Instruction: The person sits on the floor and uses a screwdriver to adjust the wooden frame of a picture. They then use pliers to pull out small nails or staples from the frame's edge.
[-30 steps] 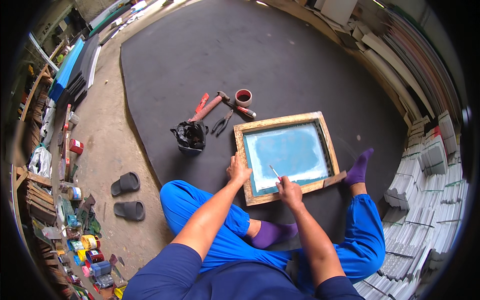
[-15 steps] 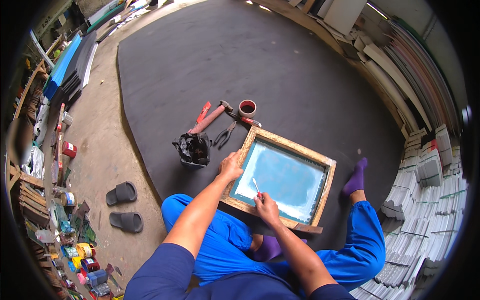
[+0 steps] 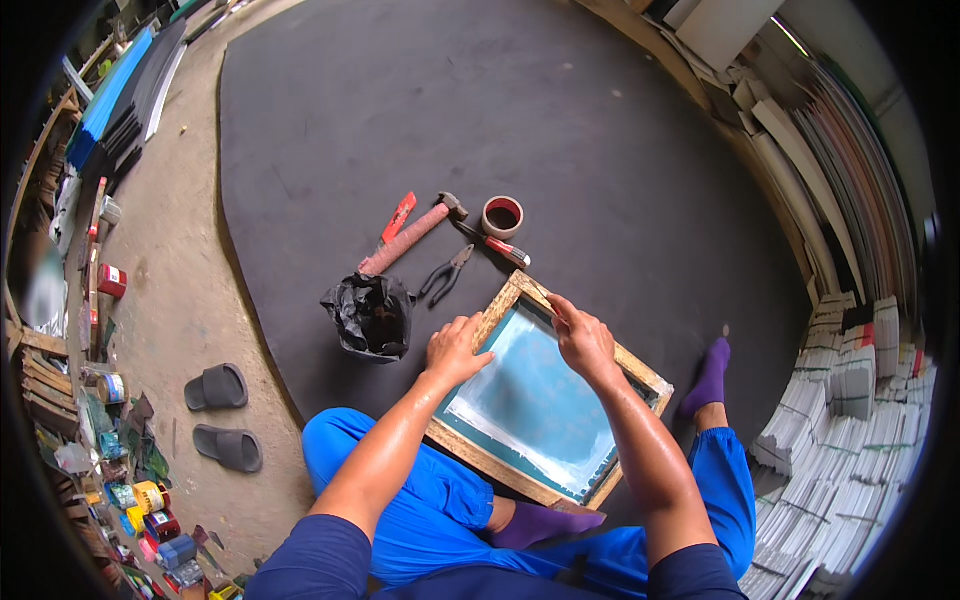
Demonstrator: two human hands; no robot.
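A wooden frame with teal mesh, a silk-screen frame [image 3: 468, 450], lies tilted before my legs, with whitish patches along the mesh borders. My left hand [image 3: 456, 350] grips its left rail, fingers over the wood and thumb toward the mesh. At the far rail, my right hand [image 3: 583, 340] is closed around a slim red-handled tool, mostly hidden by the fingers. Beyond the frame lie pliers [image 3: 447, 275], a red-and-white-handled tool [image 3: 508, 250], a tape roll [image 3: 502, 217], a hammer [image 3: 410, 237] with a pinkish handle and a red cutter [image 3: 399, 217].
A container lined with a black bag [image 3: 371, 318] stands left of the frame on the dark mat [image 3: 400, 110]. Grey slippers [image 3: 228, 447] lie on the concrete at left, near paint cans [image 3: 150, 495]. Bundled white stacks [image 3: 830, 450] line the right side.
My right hand has moved from the near part of the mesh to the far rail, carrying the tool. The frame has shifted slightly nearer and turned, and my left hand has slid along its left rail.
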